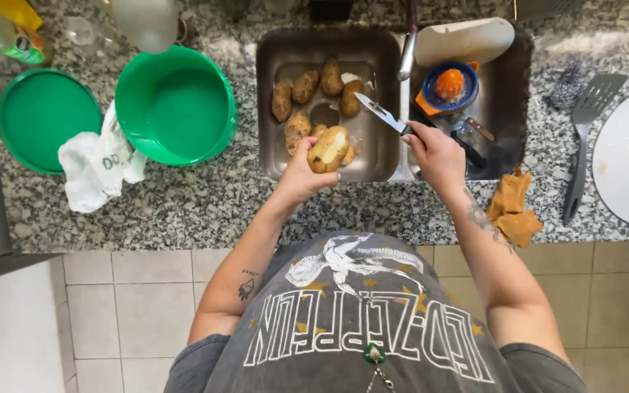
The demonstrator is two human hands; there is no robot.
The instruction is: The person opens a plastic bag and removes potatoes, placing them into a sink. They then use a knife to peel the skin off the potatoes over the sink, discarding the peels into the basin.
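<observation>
Speckled granite bench [205, 204] with a steel double sink [391, 102], seen from above the person working at it.

Left hand [301, 173], grip clamped on a partly peeled potato [329, 149], holds it over the near edge of the left basin; right hand [437, 153], grip closed round the handle of a knife [381, 113], points the blade toward the potato without touching it. Five more unpeeled potatoes [306, 87] lie in the basin. Green bowl [176, 105], green lid [46, 118] and white bag [96, 164] sit left; black spatula [584, 138] and orange cloth [515, 207] right.
</observation>
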